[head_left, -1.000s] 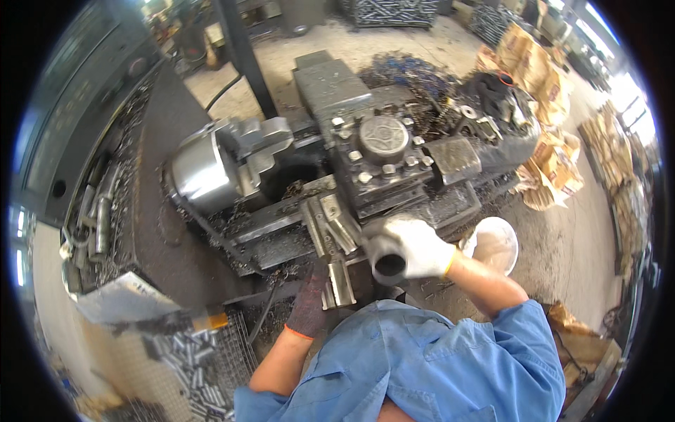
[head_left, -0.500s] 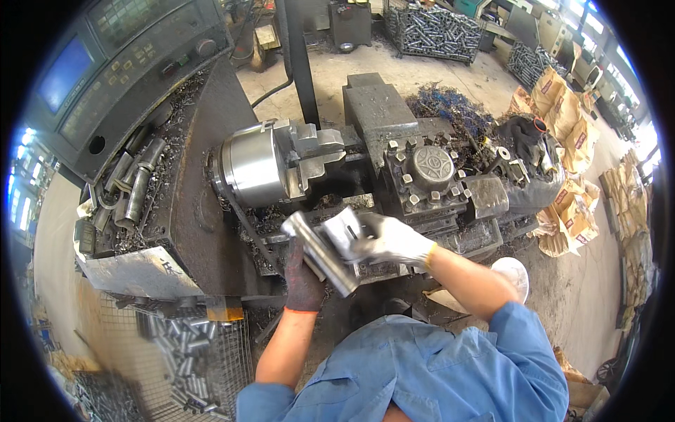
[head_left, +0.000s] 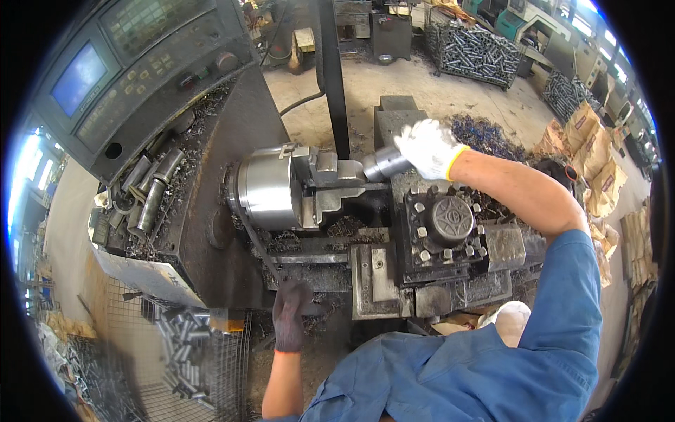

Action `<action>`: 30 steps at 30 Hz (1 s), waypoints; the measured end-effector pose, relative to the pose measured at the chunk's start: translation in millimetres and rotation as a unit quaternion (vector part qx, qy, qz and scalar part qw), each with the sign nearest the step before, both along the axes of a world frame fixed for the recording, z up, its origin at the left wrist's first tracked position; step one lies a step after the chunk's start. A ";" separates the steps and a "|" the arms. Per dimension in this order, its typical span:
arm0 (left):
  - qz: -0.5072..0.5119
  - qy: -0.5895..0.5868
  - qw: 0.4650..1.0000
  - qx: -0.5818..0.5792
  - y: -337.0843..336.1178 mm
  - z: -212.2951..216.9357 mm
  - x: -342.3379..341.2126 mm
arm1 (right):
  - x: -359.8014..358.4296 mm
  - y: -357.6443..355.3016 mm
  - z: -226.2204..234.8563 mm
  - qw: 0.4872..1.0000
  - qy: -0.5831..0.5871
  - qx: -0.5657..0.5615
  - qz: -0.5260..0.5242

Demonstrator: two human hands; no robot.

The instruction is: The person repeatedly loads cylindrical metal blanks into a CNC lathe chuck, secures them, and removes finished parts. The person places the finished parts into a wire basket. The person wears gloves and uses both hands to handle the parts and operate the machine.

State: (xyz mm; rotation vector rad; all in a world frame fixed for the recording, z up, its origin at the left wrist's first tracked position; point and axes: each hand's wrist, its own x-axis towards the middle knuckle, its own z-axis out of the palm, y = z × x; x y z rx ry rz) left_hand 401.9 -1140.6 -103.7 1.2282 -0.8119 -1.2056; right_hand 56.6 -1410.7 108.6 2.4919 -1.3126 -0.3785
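Just right of the lathe chuck [head_left: 271, 188], my right hand [head_left: 427, 149], in a white glove, is closed around one end of a grey metal cylinder [head_left: 387, 162]. The cylinder tilts slightly, its free end pointing left at the chuck's stepped jaws; whether it touches them I cannot tell. Below, my left hand [head_left: 292, 304], in a dark glove with an orange cuff, is raised near the lower end of a dark rod [head_left: 257, 246]; it is blurred, so I cannot tell whether its fingers are curled around anything. Between my arms stands the square tool post [head_left: 450, 221] with its round cap and bolts. To the left, metal bars [head_left: 158, 191] lie among swarf below the control panel [head_left: 151, 74], and a wire basket [head_left: 235, 359] holds short metal pieces [head_left: 184, 352].
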 end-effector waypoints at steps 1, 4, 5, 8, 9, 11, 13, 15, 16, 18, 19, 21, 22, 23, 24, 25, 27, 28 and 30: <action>0.026 0.053 0.998 0.023 19.4 -16.7 9.3 | -1.5 -13.3 -13.3 0.998 0.028 0.053 -0.031; 0.126 0.134 0.981 0.058 70.0 -59.2 39.9 | 7.5 -36.9 -57.5 0.971 -0.079 0.211 -0.077; 0.149 0.145 0.977 0.056 83.1 -69.9 51.3 | 14.3 -43.9 -69.7 0.958 -0.109 0.255 -0.072; 0.314 0.134 0.935 0.098 102.9 -91.0 88.9 | 24.7 -54.8 -87.3 0.932 -0.172 0.315 -0.042; 0.325 0.155 0.931 0.058 103.5 -94.3 104.4 | 25.8 -58.4 -87.5 0.925 -0.185 0.329 -0.048; 0.370 0.187 0.910 0.022 104.8 -96.7 131.4 | 24.2 -61.9 -83.8 0.876 -0.266 0.401 -0.037; 0.336 0.253 0.907 0.012 106.6 -96.0 155.1 | 20.3 -61.4 -78.0 0.913 -0.208 0.349 -0.010; 0.342 0.284 0.894 0.044 110.4 -95.9 174.1 | 19.4 -57.8 -75.0 0.942 -0.019 0.323 -0.094; 0.358 0.285 0.886 0.075 112.7 -96.1 182.5 | 23.4 -58.1 -74.9 0.949 -0.069 0.300 -0.070; 0.299 0.289 0.906 0.078 116.0 -100.6 193.4 | 31.6 -55.8 -77.3 0.935 -0.131 0.326 -0.050; 0.270 0.281 0.919 0.064 116.3 -104.9 195.9 | 35.4 -53.2 -79.3 0.907 -0.280 0.315 -0.024; 0.297 0.234 0.924 0.064 117.1 -112.4 198.5 | 45.9 -53.1 -79.4 0.907 -0.269 0.322 -0.039; 0.319 0.082 0.937 0.116 117.7 -115.3 197.4 | 48.5 -53.0 -76.3 0.913 -0.258 0.315 -0.038; 0.315 0.019 0.945 0.089 115.9 -117.0 195.9 | 49.5 -50.2 -71.7 0.923 -0.249 0.288 -0.045; 0.337 -0.045 0.937 0.079 116.4 -116.8 191.7 | 46.8 -44.8 -64.1 0.939 -0.232 0.240 -0.083; 0.338 -0.144 0.928 0.055 114.5 -113.8 187.7 | 44.2 -35.7 -54.9 0.947 -0.243 0.195 -0.074; 0.360 -0.088 0.924 0.092 114.0 -98.3 175.0 | 27.8 -8.7 -31.0 0.914 -0.361 0.175 -0.060; 0.371 -0.154 0.909 0.111 115.7 -85.9 164.9 | 18.9 11.9 -17.8 0.898 -0.397 0.166 -0.091; 0.419 -0.273 0.859 0.108 107.3 -51.2 146.9 | 5.1 64.8 1.7 0.863 -0.475 0.130 -0.110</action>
